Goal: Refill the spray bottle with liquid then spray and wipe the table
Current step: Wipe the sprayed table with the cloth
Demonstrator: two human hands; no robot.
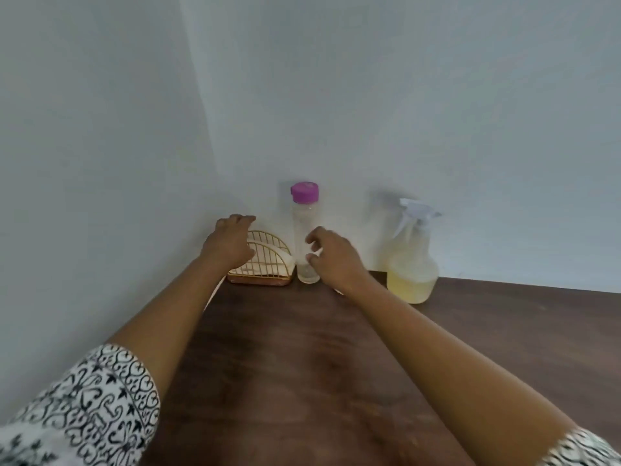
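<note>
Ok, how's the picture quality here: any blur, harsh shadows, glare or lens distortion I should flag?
Head view: soft throughout, the nozzle of the spray bottle smeared into the wall; head view: even light, only faint shadows on the wall left of the spray bottle and the purple-capped bottle; head view: no glare on the table; head view: wide-angle bending curves the wall corner.

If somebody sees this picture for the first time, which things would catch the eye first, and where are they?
The purple cap on the tall clear bottle at the back of the dark table stands out most, with the right hand open just before it. To its right stands a spray bottle with pale yellow liquid; to its left, the left hand is over a gold wire holder.
</note>
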